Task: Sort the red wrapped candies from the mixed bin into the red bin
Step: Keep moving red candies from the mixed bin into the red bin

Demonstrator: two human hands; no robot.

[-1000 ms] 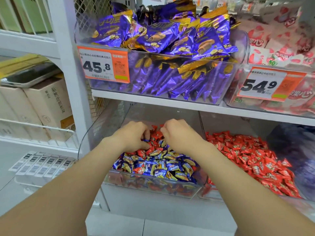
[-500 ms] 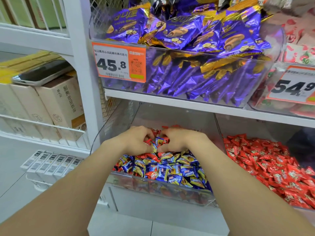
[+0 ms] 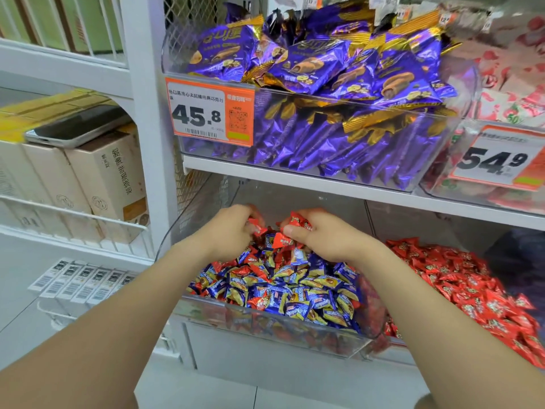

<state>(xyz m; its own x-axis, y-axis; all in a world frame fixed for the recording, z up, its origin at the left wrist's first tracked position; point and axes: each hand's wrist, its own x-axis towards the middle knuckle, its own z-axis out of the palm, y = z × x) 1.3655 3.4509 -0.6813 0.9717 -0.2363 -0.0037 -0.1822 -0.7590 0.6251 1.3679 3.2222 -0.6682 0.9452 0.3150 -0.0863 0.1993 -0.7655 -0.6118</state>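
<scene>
Left hand (image 3: 233, 231), right hand (image 3: 321, 237) both pinching red foil-wrapped candies (image 3: 299, 221); overfull grip may spill some mid-transfer

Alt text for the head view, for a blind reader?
Two bare hands reach into a clear mixed bin of blue and red candies, left hand and right hand each gripping red wrapped candies. The red bin sits to its right.

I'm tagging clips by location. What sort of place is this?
Most likely a shop's sweets aisle: orange price tags on clear shelf bins, purple snack packs heaped above, and below them a mixed bin of loose candies next to a heap of red wrapped candies.
</scene>
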